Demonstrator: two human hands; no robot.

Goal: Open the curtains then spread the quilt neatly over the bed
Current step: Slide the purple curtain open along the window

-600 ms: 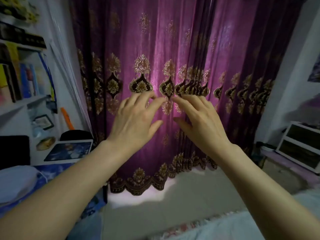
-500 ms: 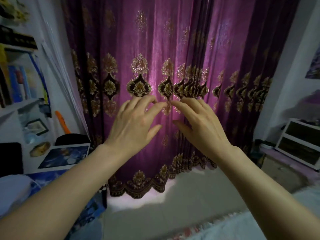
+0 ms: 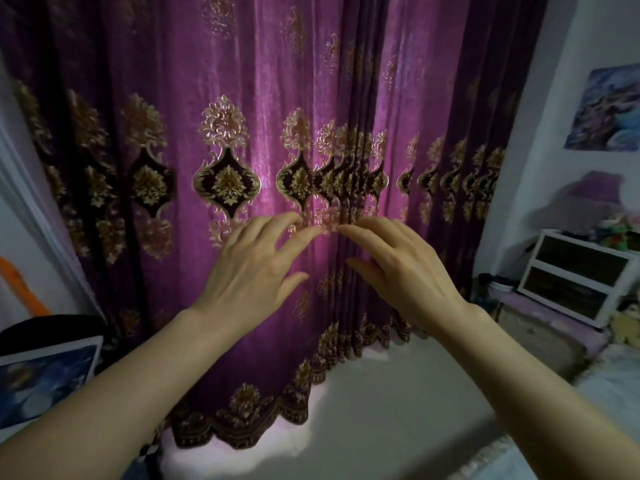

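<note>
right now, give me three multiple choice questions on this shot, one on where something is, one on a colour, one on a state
1. Where does the white drawer unit stand?
A) left of the curtains
B) in front of the curtains' middle
C) right of the curtains

2. What colour are the curtains?
A) purple with gold ornaments
B) plain green
C) white

3. How are the left hand and right hand?
A) both clenched in fists
B) both open, fingers straight, at the curtains' middle folds
C) both hanging at the person's sides

Answers:
1 C, the unit sits by the right wall.
2 A, the fabric is purple with rows of gold motifs.
3 B, no finger is curled round the fabric.
</note>
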